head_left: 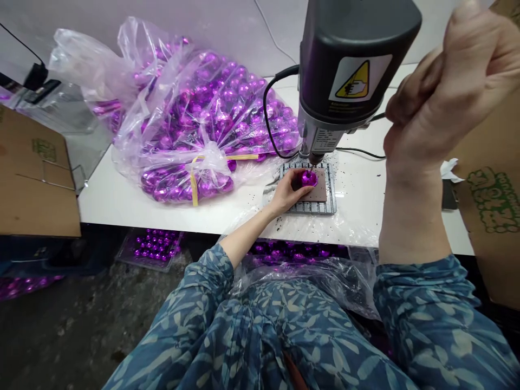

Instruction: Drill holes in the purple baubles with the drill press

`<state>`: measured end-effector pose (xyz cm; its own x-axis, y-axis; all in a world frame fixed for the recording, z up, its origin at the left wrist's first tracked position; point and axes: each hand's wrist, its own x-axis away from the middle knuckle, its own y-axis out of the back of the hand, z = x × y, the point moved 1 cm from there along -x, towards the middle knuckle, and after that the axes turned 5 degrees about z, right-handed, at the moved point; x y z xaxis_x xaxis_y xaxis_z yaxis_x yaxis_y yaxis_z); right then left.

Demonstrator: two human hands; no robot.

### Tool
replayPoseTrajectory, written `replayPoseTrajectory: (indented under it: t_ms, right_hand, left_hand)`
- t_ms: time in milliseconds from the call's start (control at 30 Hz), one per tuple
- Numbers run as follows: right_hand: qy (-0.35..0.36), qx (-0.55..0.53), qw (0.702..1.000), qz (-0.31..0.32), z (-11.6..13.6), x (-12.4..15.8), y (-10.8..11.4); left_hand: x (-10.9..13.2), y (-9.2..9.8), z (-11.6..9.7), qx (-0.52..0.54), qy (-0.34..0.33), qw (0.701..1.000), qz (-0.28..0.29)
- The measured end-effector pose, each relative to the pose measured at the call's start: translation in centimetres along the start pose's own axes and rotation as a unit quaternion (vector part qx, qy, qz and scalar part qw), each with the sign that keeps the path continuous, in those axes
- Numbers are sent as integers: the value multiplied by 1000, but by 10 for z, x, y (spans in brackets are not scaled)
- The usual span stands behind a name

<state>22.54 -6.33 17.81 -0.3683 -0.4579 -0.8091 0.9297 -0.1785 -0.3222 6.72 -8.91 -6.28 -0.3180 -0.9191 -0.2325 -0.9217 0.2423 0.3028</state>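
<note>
My left hand (289, 190) grips a shiny purple faceted ball (309, 178) between thumb and fingers. The ball rests on a brown square board (320, 190) that lies on the grey slotted base (331, 203) of a drill press. Directly above the ball is the tip of the drill chuck (315, 159), under the dark drill press head (357, 59). Raised at the right, my right hand (459, 86) is closed round the press's lever, most of which its fingers hide.
A large clear bag (203, 114) of purple balls, tied with yellow ribbon, covers the table's left. Dark shavings litter the white tabletop (357, 216). Cardboard boxes flank it at left (36, 173) and right (491, 216). Below the edge sit more purple balls (292, 250) in plastic and a tray (152, 246).
</note>
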Motion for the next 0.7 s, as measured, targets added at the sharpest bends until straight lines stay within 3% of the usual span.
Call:
replayPoseTrajectory:
  t_ms: [100,167,233,267,333,400,433,500,533,600,633,700]
  right_hand:
    - [-53,-24,998,-3,-4,-7,1]
    - [-76,-22,997,1,-6,-7,3]
    - [-84,-6,996,14,-9,-5,6]
    - [-85,-2,996,15,-11,-5,8]
    - [-89,-5,996,2,-14,-5,10]
    - [-94,-3,995,-17,-18,-5,12]
    - [-94,1,995,-28,-20,-5,12]
    - [-88,10,995,-41,-21,-5,11]
    - [-83,13,995,-47,-21,-5,10]
    - [-80,19,995,-50,-21,-5,9]
    - [-77,20,996,-49,-20,-5,9]
    - [-65,18,997,-39,-19,-5,8]
  left_hand:
    - [12,5,-14,-109,-42,992,-55]
    - [34,12,-30,-171,-63,982,-56]
    - [67,18,-49,-200,-75,976,36]
    - [87,19,-57,-209,-76,967,123]
    - [129,19,-69,-262,-72,917,291]
    - [160,20,-71,-332,-86,868,359]
    - [167,22,-68,-343,-98,862,360]
    - [159,32,-56,-304,-105,899,298]
    - [144,41,-47,-264,-93,930,236]
    - [96,66,-26,-203,-34,977,56]
    - [68,80,-16,-186,-4,982,-21]
    - [11,103,3,-188,61,974,-112]
